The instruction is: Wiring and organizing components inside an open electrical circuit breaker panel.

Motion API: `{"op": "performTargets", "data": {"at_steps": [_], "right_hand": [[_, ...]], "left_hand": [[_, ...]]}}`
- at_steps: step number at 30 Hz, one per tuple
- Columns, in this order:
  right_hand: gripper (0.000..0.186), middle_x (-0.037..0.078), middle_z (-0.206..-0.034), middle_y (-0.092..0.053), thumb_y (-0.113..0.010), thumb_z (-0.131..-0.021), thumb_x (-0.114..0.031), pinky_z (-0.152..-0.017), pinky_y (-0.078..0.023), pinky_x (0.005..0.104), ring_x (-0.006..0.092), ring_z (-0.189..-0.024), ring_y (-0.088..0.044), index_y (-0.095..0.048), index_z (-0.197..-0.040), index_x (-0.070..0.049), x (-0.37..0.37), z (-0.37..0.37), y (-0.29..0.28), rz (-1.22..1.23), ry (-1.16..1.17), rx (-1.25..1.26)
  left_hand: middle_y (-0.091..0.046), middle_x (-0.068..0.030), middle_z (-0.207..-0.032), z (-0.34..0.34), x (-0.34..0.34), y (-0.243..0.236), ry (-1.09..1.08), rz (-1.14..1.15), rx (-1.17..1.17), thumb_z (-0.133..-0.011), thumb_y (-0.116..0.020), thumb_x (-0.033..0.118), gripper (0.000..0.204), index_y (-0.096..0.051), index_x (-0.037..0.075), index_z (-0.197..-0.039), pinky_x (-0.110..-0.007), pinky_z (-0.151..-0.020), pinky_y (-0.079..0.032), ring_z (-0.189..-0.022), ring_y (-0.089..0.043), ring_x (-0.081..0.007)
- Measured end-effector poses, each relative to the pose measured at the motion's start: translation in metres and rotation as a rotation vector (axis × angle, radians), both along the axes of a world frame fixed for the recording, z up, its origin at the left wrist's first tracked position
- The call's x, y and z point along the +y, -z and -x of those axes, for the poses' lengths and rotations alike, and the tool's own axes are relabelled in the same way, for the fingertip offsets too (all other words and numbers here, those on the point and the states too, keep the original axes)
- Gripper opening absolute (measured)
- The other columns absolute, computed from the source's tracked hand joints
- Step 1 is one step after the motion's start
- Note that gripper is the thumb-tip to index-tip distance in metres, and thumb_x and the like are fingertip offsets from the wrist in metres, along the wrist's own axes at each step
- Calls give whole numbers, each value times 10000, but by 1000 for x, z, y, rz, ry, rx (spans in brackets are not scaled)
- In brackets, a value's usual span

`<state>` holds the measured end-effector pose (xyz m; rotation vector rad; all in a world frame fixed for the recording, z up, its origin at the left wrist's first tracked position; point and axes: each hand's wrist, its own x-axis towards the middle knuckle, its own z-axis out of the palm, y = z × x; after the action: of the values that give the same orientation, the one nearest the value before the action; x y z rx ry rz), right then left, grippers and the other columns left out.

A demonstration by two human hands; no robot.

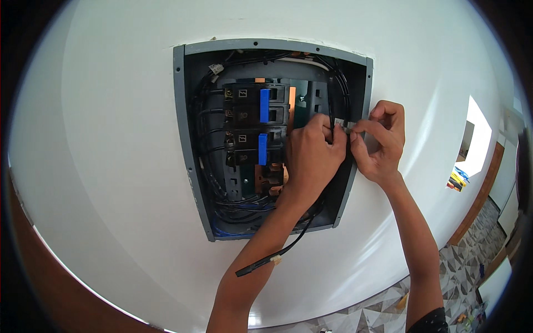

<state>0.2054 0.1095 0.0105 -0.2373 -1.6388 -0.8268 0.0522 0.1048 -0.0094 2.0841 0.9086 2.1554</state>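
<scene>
A grey electrical panel box (179, 100) is set into the white wall. Inside, black circuit breakers (242, 116) with blue handle pieces are stacked left of the middle. My left hand (316, 150) reaches into the right side of the box, its thumb and fingers pinched on a black cable near a small whitish tag (338, 121). Just outside the right rim, my right hand (383, 141) has its thumb and forefinger closed on the tag's outer end. Below my left hand, a loose black cable (294, 241) hangs out past the lower rim, across my left forearm.
Black wires (202, 114) run along the box's left side, one carrying another white tag (216, 69). Copper bars (292, 100) show beside the breakers. At the right are a wall opening (476, 139) with colourful items on its ledge and a patterned tile floor (455, 277).
</scene>
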Motion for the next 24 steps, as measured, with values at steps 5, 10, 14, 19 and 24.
{"op": "performTargets", "data": {"at_steps": [5, 10, 14, 19, 24], "right_hand": [[164, 122, -1041, -461, -698, -667, -3, -701, -440, 297, 219, -885, -499, -694, -827, -34, -3, -3, 1, 27, -13, -15], [166, 124, -1058, -451, -690, -688, -2, -718, -440, 298, 214, -910, -496, -695, -852, -27, -3, 1, 3, 59, -32, -20], [162, 127, -1057, -455, -692, -692, 0, -706, -431, 298, 213, -903, -492, -697, -852, -27, -5, -4, 2, 34, -16, -26], [164, 122, -1014, -477, -704, -637, -11, -676, -440, 300, 230, -867, -507, -697, -800, -29, -1, 0, 2, 2, -6, 16], [164, 120, -1014, -478, -705, -632, -14, -673, -440, 303, 231, -878, -507, -694, -794, -33, 0, 2, 1, -5, -8, 9]], "left_hand": [[-741, -134, -742, 0, 0, -1, 86, 96, -66, -882, -714, 145, 174, -678, -25, -864, -310, -624, -521, -642, -719, -207], [-744, -135, -755, 2, 4, 4, 83, 111, -96, -883, -712, 136, 172, -683, -33, -897, -287, -630, -512, -654, -714, -173], [-748, -145, -778, -2, -2, 1, 50, 106, -87, -885, -703, 136, 175, -696, -31, -937, -310, -650, -527, -668, -726, -211], [-754, -155, -807, 2, -8, -7, 15, 181, 50, -894, -688, 175, 211, -721, -23, -960, -360, -696, -546, -688, -735, -276], [-757, -155, -814, 6, -11, -11, 8, 180, 65, -893, -692, 174, 196, -727, -14, -938, -360, -688, -547, -681, -734, -278]]}}
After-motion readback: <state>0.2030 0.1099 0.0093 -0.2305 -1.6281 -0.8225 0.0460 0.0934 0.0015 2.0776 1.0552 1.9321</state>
